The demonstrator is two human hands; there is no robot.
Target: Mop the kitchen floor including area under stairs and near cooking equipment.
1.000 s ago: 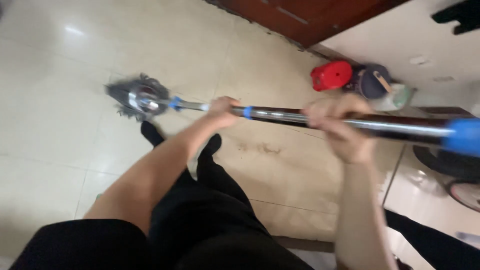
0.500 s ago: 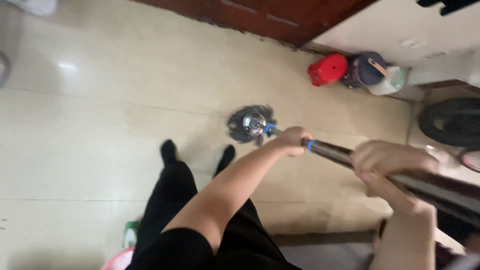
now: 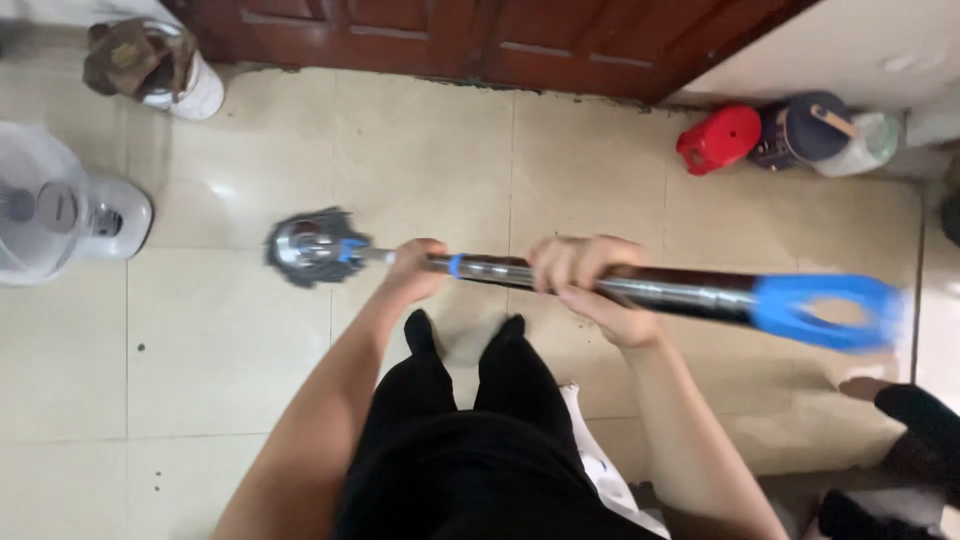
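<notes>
Both my hands grip a long metal mop pole [image 3: 690, 290] that runs across the view. My left hand [image 3: 415, 268] holds the lower part, close to the round grey mop head [image 3: 308, 247] resting on the tiled floor. Higher up, my right hand [image 3: 590, 285] wraps the shaft. The blue loop handle [image 3: 825, 310] at the pole's top end points to the right. My legs in black trousers and black socks [image 3: 465, 335] stand under the pole.
A white fan [image 3: 60, 205] stands at the left. A white bucket with cloth [image 3: 150, 65] sits by the dark wooden door [image 3: 480, 35]. A red stool [image 3: 718, 138] and containers [image 3: 825, 130] are at the upper right. Another person's foot [image 3: 880, 390] shows at the right.
The view has tilted toward the door and left. The mop head has slid left across the tiles, away from the red stool. Both hands keep their hold on the pole.
</notes>
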